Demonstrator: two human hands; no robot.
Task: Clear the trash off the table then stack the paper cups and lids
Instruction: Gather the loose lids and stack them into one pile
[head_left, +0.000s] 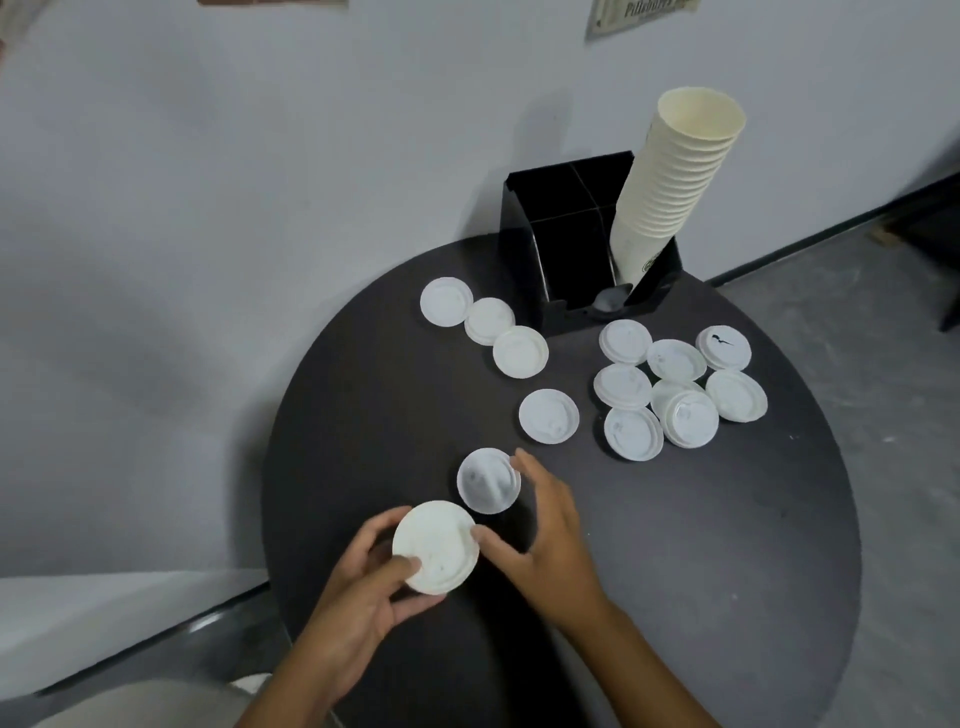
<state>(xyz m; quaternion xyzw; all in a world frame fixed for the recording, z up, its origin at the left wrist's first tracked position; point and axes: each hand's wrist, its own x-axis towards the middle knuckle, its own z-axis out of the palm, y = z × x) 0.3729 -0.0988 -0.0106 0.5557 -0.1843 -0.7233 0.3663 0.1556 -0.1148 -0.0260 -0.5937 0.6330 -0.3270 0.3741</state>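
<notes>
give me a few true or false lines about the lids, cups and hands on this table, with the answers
1. The left hand grips a white lid. True.
2. The paper cups lie scattered flat across the table. False: they are nested in one leaning stack in the black holder.
3. One lid in the right-hand cluster has a dark mark on it. True.
4. The right hand holds a cup. False: its fingers reach to a single lid lying on the table and hold no cup.
5. All the lids are already in one pile. False: most lie spread in loose groups across the table.
</notes>
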